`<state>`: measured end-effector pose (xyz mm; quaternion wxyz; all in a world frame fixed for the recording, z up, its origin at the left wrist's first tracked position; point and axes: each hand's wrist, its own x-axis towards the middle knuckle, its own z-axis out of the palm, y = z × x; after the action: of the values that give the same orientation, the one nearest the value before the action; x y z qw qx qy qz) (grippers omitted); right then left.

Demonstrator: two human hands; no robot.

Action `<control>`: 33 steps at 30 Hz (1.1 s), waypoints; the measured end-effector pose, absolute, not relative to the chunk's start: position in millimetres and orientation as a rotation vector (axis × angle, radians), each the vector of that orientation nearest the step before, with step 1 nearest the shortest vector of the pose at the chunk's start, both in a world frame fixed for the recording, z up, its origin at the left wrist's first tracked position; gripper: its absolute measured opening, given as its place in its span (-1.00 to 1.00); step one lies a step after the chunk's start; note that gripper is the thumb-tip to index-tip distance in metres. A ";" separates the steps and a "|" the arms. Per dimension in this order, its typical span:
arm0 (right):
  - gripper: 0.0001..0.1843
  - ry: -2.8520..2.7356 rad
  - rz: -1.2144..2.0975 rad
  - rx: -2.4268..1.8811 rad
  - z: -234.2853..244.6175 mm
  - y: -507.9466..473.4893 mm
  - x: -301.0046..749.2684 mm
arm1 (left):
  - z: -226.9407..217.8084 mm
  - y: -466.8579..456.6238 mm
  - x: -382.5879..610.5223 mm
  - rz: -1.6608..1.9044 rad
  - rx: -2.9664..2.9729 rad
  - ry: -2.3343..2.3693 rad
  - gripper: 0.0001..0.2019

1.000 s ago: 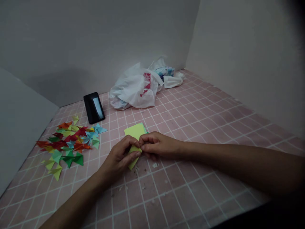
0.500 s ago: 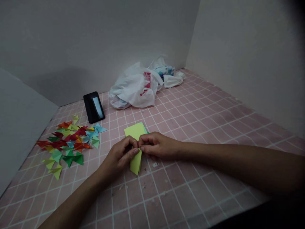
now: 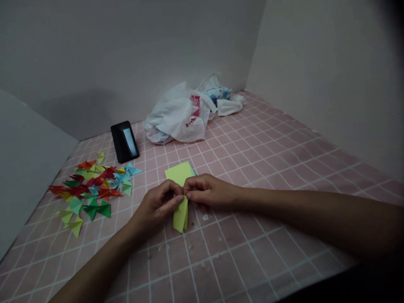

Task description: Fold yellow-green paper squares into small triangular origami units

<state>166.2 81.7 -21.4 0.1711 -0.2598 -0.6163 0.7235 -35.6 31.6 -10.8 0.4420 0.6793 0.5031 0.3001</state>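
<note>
Far left on the pink tiled floor (image 3: 284, 189) lay dozens of folded origami triangles (image 3: 91, 189), too many to count exactly. Beyond them were one black phone (image 3: 124, 142) and one white plastic bag (image 3: 176, 118), its red print unreadable. The left hand (image 3: 157, 206) and right hand (image 3: 208, 193) met in a narrow pinch, fingers curled, both gripping a stack of yellow-green paper (image 3: 179, 174) lying on the floor.

Count: two bare hands, the left hand (image 3: 155, 206) and the right hand (image 3: 210, 192), on one folded yellow-green paper sheet (image 3: 180, 214); about thirty folded multicoloured paper triangles (image 3: 91, 189) at nine o'clock; one black rectangular phone (image 3: 124, 142) at eleven; one red-printed white plastic bag (image 3: 176, 118) at twelve; one crumpled white wrapper (image 3: 229, 107) at one.
</note>
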 end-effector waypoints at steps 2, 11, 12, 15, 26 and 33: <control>-0.87 -1.730 2.077 -0.740 -20.7 82.3 166.0 | -11.0 31.2 -36.2 0.749 1.670 1.273 -0.85; -0.78 -1.781 2.005 -0.760 -19.1 82.0 165.6 | -12.6 32.1 -37.5 0.724 1.690 1.307 -0.84; -0.80 -1.803 1.970 -0.773 -19.0 81.3 165.4 | -12.4 31.9 -37.3 0.725 1.691 1.303 -0.84; -0.85 -1.835 1.885 -0.807 -19.7 79.1 164.5 | -11.5 30.9 -35.9 0.742 1.674 1.312 -0.85; -0.87 -1.624 1.867 -0.866 -27.1 78.9 161.9 | -14.8 32.9 -29.0 1.090 1.320 1.248 -0.77; -0.85 -1.572 1.793 -0.836 -26.4 75.1 161.6 | -18.3 26.4 -18.7 1.012 1.268 1.321 -0.73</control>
<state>161.6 75.1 -26.4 0.3026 -0.3152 -0.5930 0.6763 -18.7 26.4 -18.3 0.5009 0.5246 0.5464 0.4187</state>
